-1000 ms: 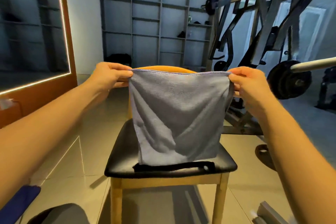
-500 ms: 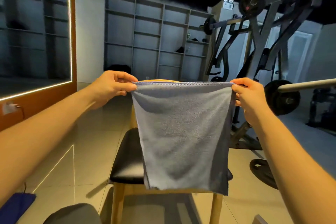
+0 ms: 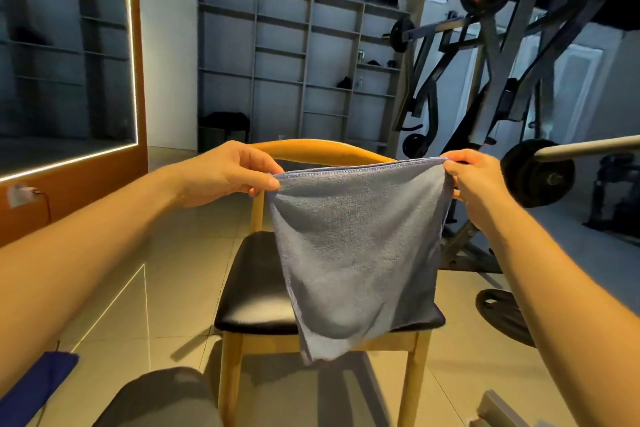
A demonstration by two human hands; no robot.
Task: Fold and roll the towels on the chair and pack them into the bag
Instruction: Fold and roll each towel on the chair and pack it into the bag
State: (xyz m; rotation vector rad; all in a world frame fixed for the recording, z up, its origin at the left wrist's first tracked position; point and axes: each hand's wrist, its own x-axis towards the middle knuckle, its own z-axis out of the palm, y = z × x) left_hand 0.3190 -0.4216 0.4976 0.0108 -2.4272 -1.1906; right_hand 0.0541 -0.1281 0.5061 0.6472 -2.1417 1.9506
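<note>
A grey-blue towel (image 3: 356,246) hangs in the air in front of the chair, stretched by its top edge. My left hand (image 3: 228,170) pinches the top left corner and my right hand (image 3: 474,184) pinches the top right corner. The towel's lower edge dangles past the front of the seat. Behind it stands the wooden chair (image 3: 256,281) with a black padded seat and a curved yellow backrest. A dark blue piece of fabric (image 3: 38,381) lies at the bottom left edge; whether it is the bag is unclear.
My knee (image 3: 162,399) shows at the bottom. A weight rack (image 3: 491,87), a loaded barbell (image 3: 540,177) and a weight plate on the floor (image 3: 502,315) stand to the right. A mirror wall (image 3: 65,55) is on the left, and grey shelves (image 3: 294,62) line the back.
Both hands lifted the towel off the seat, and it now hangs free and slightly tilted. The dark strap seen on the seat a second ago is hidden behind the towel.
</note>
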